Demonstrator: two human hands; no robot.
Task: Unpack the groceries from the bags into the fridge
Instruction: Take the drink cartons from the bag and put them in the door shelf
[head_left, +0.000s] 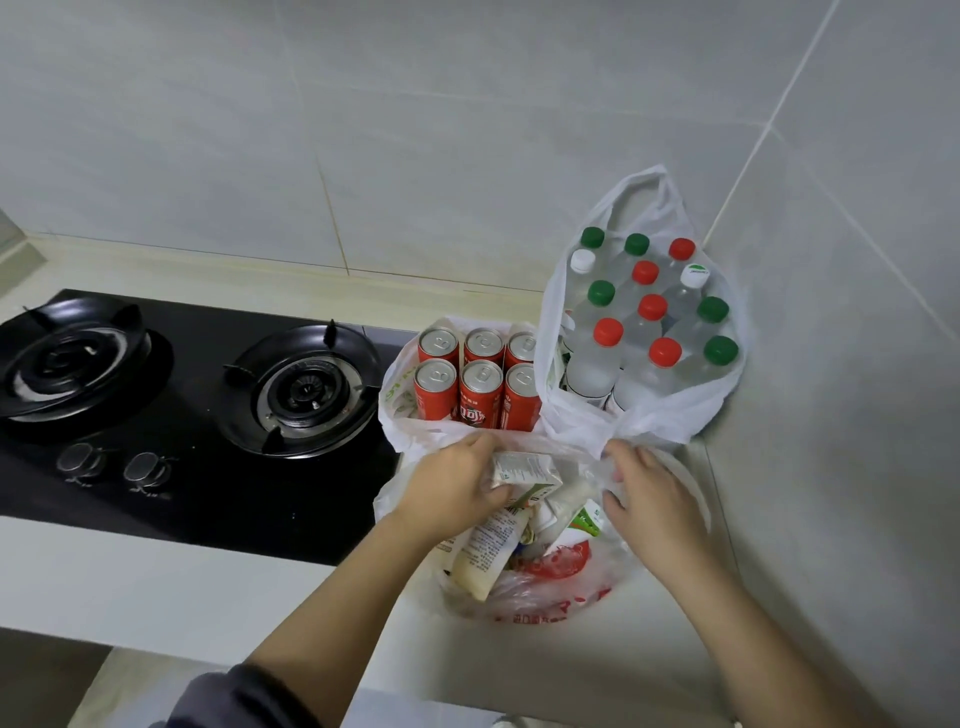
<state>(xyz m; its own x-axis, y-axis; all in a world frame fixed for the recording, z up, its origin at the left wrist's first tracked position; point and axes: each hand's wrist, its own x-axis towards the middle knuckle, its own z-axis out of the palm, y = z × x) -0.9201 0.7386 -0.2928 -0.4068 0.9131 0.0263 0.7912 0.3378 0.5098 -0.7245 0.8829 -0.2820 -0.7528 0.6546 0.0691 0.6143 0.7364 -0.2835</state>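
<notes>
Left hand (457, 488) grips the carton (524, 467) at the bag (550, 608) mouth, fingers curled round it. The carton's long axis runs 9-to-3. Right hand (649, 493), at 3 o'clock, pinches the bag's plastic.

Grey tiled walls (467, 104), black hob (182, 389), pale counter (156, 587)

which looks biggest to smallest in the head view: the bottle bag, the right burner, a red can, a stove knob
1. bottle bag
2. right burner
3. red can
4. stove knob
None look alike in size.
</notes>
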